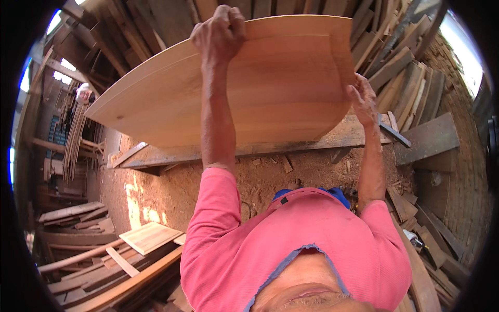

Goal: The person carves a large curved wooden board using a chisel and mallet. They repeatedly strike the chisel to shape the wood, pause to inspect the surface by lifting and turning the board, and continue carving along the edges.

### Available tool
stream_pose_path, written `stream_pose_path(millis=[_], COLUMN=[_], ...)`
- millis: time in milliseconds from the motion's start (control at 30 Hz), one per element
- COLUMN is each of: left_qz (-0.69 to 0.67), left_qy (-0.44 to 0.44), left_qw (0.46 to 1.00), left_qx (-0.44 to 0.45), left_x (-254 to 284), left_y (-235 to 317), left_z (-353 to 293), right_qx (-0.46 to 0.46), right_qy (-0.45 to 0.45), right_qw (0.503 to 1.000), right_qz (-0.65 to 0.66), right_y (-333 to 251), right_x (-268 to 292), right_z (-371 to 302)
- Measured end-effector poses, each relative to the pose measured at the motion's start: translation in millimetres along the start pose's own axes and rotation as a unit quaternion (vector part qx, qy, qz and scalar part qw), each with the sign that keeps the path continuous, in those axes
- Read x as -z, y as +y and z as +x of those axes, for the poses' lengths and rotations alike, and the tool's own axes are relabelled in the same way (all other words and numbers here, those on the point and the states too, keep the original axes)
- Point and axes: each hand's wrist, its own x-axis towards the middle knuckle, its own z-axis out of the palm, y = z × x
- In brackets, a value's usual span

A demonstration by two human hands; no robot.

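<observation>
A large wooden panel, smooth and reddish brown with a shallow step along its border, stands tilted on edge before me. My left hand is closed over its upper edge, left of the middle. At the right edge, my right hand grips the panel between thumb and fingers, which are partly hidden behind it. Under the panel runs a worn wooden workbench; the panel's lower edge comes down to its top. Pale dust coats parts of the bench.
Many planks lean along the far side. Stacked boards lie at lower left, with a pale square board on top. A wide grey board stands at right. Sawdust and offcuts cover the floor. Another person is at far left.
</observation>
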Motion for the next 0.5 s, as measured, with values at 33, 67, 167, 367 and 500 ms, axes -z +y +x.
stream_pose_path(millis=[33,67,167,367,500], left_qz=[-0.011,-0.063,-0.095,-0.003,0.116], left_qy=[0.018,0.018,-0.094,0.131,0.109], left_qw=[1.0,0.997,0.991,0.989,0.987], left_qx=[-0.011,-0.027,-0.01,-0.073,-0.013], left_x=[2,-1,40,80,78], left_y=[1,26,31,-2,-50], left_z=[0,-3,-1,-33,-68], right_qx=[-0.001,-0.001,0.008,0.014,0.023], right_qy=[-0.008,-0.008,-0.013,0.0,-0.013], right_qw=[1.0,0.998,0.989,0.989,0.992], right_qz=[0.029,0.06,0.146,0.15,0.125], right_y=[5,16,49,70,46], right_x=[-4,-2,-7,-13,5], right_z=[5,2,-11,-41,-46])
